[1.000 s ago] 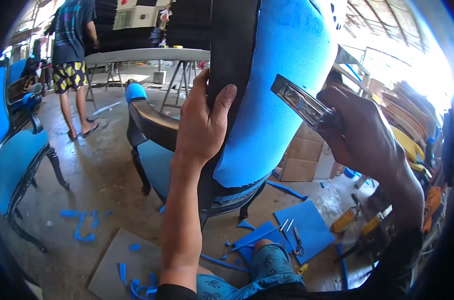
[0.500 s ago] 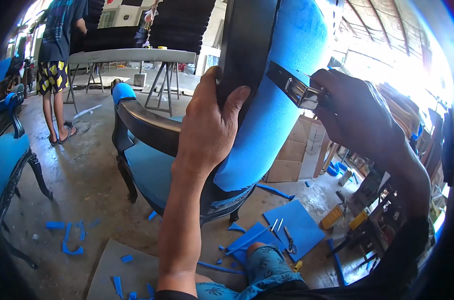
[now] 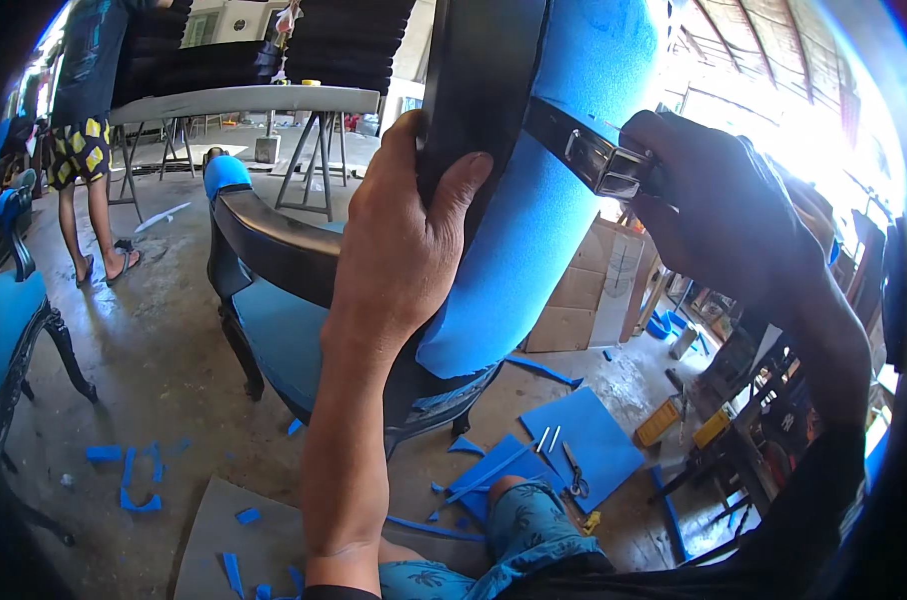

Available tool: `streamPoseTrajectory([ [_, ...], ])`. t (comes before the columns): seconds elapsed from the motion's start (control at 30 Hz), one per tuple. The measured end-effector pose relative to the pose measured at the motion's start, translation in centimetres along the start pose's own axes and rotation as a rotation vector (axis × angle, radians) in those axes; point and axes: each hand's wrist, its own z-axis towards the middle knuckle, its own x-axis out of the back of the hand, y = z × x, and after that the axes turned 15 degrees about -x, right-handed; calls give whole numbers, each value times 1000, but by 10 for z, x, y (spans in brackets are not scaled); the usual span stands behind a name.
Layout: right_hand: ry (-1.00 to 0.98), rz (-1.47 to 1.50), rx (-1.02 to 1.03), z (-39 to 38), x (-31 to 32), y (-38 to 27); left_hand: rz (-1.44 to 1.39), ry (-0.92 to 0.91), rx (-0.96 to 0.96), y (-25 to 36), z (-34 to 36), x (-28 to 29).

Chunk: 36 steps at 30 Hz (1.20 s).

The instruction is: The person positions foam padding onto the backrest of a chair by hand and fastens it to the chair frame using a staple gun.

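Observation:
A chair's upright back stands close in front of me, with a black board-like edge (image 3: 479,85) and light-blue foam (image 3: 519,285) over its side. My left hand (image 3: 399,235) is wrapped round the black edge, thumb toward the foam. In my right hand (image 3: 719,195) is a black-and-chrome stapler (image 3: 599,165). Its long narrow black end reaches across the foam to the black edge. My fingers partly hide its rear. Below the back are the chair's dark curved armrest (image 3: 284,250) and blue seat (image 3: 284,315).
Blue foam sheets (image 3: 599,440) lie on the floor with scissors (image 3: 574,470) on them; several offcuts (image 3: 139,490) are scattered left. Another blue-seated chair (image 3: 14,330) stands at far left. A person (image 3: 89,90) stands by a trestle table (image 3: 244,100). Cardboard (image 3: 574,300) leans behind the chair back.
The whole view has shifted slightly, so the chair, table and person appear farther left. Both hands keep their holds, and the stapler stays against the foam.

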Motion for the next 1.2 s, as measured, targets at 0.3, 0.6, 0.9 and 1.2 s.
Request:
streamPoseTrajectory([
  [0.3, 57, 53, 188, 23, -13, 22, -12, 20, -62, 2, 2, 0],
  [0.6, -35, 386, 52, -25, -39, 44, 3, 20, -65, 2, 1, -1],
  [0.9, -107, 300, 69, -29, -27, 19, -16, 23, -57, 2, 1, 2],
  [1.2, -76, 159, 13, -15, -23, 4, -6, 0, -70, -2, -1, 2],
])
